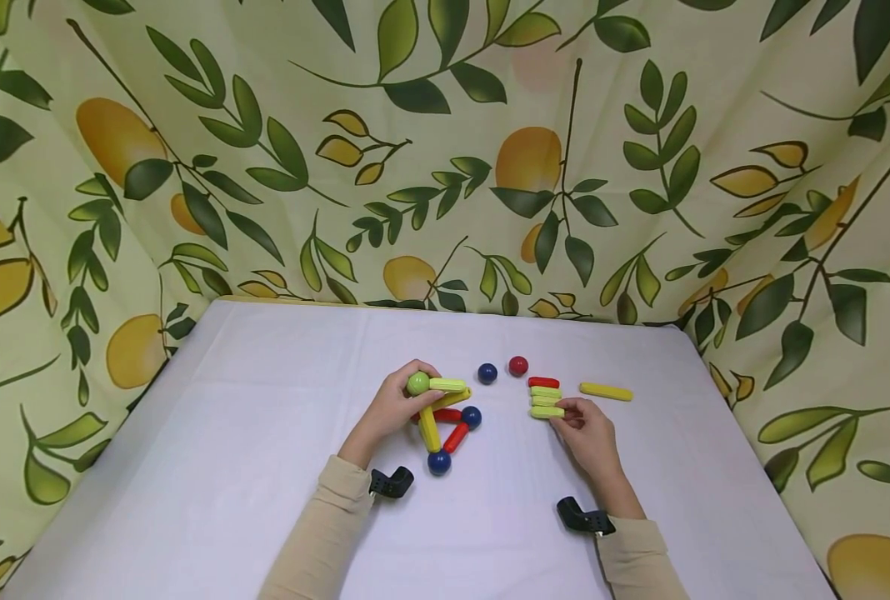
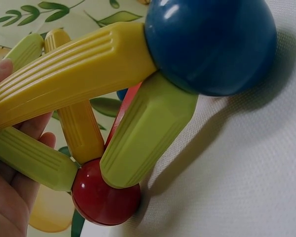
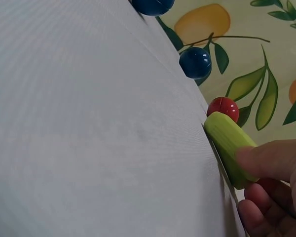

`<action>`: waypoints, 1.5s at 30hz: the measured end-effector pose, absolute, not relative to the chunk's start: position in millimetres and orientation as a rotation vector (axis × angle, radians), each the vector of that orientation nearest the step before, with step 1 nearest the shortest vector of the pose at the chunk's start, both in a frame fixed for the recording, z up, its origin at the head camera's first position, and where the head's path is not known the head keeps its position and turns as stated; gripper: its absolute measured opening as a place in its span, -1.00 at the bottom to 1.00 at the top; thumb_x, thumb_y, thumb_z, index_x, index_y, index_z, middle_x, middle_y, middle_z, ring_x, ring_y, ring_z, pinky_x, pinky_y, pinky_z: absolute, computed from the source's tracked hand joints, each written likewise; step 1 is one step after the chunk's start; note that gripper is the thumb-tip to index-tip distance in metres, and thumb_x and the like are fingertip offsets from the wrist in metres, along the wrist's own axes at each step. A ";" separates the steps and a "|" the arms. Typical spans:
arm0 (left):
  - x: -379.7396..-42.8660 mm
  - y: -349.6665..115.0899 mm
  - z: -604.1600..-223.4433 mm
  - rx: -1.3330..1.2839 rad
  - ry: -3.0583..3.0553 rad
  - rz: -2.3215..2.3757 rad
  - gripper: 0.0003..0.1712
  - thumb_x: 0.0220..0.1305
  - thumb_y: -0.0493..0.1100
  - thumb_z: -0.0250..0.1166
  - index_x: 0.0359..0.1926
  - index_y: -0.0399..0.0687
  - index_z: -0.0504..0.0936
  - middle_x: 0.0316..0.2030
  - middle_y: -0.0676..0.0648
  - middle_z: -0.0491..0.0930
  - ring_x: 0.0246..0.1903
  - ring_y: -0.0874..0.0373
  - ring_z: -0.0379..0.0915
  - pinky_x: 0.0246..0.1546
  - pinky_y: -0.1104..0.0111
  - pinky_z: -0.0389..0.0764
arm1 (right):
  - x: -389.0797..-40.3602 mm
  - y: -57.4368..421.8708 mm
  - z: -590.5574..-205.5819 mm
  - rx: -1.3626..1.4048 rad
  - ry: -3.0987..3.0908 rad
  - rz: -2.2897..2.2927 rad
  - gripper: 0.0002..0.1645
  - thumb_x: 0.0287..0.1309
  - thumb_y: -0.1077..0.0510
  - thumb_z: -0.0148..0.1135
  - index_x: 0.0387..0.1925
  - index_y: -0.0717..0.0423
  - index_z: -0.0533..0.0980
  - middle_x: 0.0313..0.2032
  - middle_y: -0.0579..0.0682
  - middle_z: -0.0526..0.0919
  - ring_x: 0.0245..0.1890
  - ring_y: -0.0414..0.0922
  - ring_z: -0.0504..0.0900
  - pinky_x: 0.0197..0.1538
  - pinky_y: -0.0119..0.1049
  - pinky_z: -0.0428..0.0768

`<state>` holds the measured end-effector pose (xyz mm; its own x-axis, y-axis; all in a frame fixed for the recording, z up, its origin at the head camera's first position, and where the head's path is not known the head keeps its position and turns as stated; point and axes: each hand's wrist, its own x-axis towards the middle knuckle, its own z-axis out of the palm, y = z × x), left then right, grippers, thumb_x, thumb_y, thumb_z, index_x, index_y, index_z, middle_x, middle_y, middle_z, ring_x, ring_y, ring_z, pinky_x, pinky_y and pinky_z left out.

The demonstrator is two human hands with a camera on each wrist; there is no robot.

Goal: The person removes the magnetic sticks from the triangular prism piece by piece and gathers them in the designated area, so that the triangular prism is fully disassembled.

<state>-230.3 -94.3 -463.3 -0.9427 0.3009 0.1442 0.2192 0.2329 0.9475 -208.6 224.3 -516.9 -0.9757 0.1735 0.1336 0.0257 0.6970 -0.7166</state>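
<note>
A ball-and-stick frame stands on the table, its base made with blue balls (image 1: 439, 462) and short red sticks (image 1: 456, 437). Yellow rods (image 2: 79, 71) rise from it toward a green ball (image 1: 418, 383), from which a short green stick (image 1: 447, 385) juts right. My left hand (image 1: 398, 404) grips the frame around this top joint; part of the grip is hidden behind the rods. A red ball (image 2: 106, 192) joins sticks low in the left wrist view. With thumb and fingers, my right hand (image 1: 586, 432) pinches the nearest green stick (image 3: 229, 148) of a short row.
Beyond the pinched stick lie more green sticks (image 1: 546, 392) and a red stick (image 1: 543, 382). A loose blue ball (image 1: 487, 373) and red ball (image 1: 517, 366) sit behind the frame. A yellow rod (image 1: 606, 392) lies at the right. Patterned cloth (image 1: 445, 208) hangs along the table's far edge.
</note>
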 end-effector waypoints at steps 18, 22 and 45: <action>-235.6 -96.6 -472.9 0.517 2.419 1.868 -0.77 0.21 -0.16 0.31 -0.13 -0.06 0.52 -0.31 -0.13 0.49 -0.47 0.14 0.34 -0.60 0.33 0.50 | -211.8 222.6 -515.7 -0.166 -2.680 1.137 -0.54 0.09 0.21 0.32 0.02 0.24 0.43 0.01 0.17 0.45 0.06 0.10 0.46 0.17 0.00 0.49; -235.2 -96.3 -473.6 0.509 2.418 1.859 -0.77 0.21 -0.15 0.31 -0.12 -0.05 0.52 -0.32 -0.12 0.49 -0.48 0.13 0.35 -0.60 0.37 0.49 | -210.1 219.7 -512.4 -0.149 -2.651 1.190 -0.52 0.10 0.22 0.31 0.05 0.22 0.42 0.04 0.16 0.48 0.11 0.10 0.46 0.21 0.00 0.45; -232.5 -92.1 -467.4 0.475 2.426 1.837 -0.74 0.21 -0.23 0.30 -0.10 -0.17 0.51 -0.23 -0.17 0.51 -0.31 0.12 0.33 -0.39 0.44 0.46 | -215.4 147.5 -473.9 0.400 -2.562 1.572 -0.61 0.09 0.25 0.33 -0.02 0.12 0.48 -0.03 0.03 0.61 0.04 -0.04 0.57 0.16 -0.11 0.51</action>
<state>-232.5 -92.1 -467.4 -0.9505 0.2796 0.1352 0.2059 0.2413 0.9484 -215.4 147.5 -473.9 -0.9594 -0.1656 0.2285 -0.2787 0.4293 -0.8591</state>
